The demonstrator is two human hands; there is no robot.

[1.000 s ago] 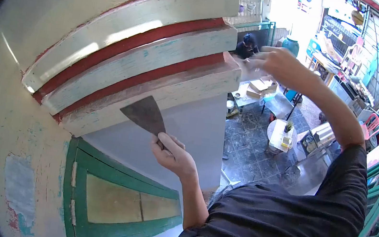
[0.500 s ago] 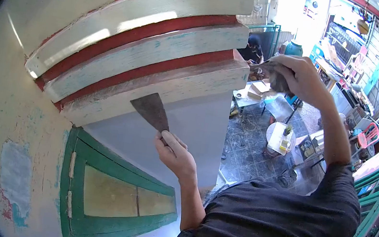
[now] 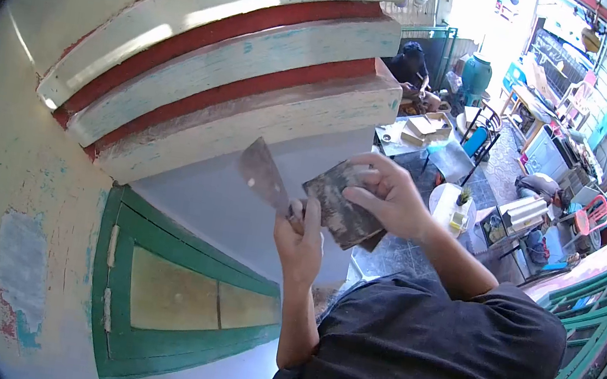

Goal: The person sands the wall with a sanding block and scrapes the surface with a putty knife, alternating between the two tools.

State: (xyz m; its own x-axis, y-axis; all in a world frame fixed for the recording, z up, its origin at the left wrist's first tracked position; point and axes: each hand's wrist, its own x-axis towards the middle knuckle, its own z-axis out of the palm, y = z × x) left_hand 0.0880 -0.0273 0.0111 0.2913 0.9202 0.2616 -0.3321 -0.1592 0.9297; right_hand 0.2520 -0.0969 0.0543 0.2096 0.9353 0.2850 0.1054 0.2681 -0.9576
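Note:
My left hand (image 3: 298, 247) is closed around the handle of a putty knife (image 3: 263, 174), whose wide blade points up and to the left, slightly blurred. Close beside it, my right hand (image 3: 391, 198) grips a folded sheet of worn, dark sandpaper (image 3: 341, 206) between thumb and fingers. The sheet's left edge is right by my left fingertips. Above both hands runs a stepped moulding (image 3: 252, 116) in pale paint with red bands, scuffed and showing blue-green specks.
A green-framed panel (image 3: 176, 296) is set in the wall below the moulding. Far below on the tiled floor are a table with an open cardboard box (image 3: 427, 128), a round table (image 3: 447, 207) and chairs. One person (image 3: 409, 69) sits near a teal container (image 3: 477, 76); another (image 3: 543, 187) bends over.
My right hand has come down and left from the moulding's end with the sandpaper, meeting my left hand. The putty knife has shifted slightly right, its blade tilting more upright.

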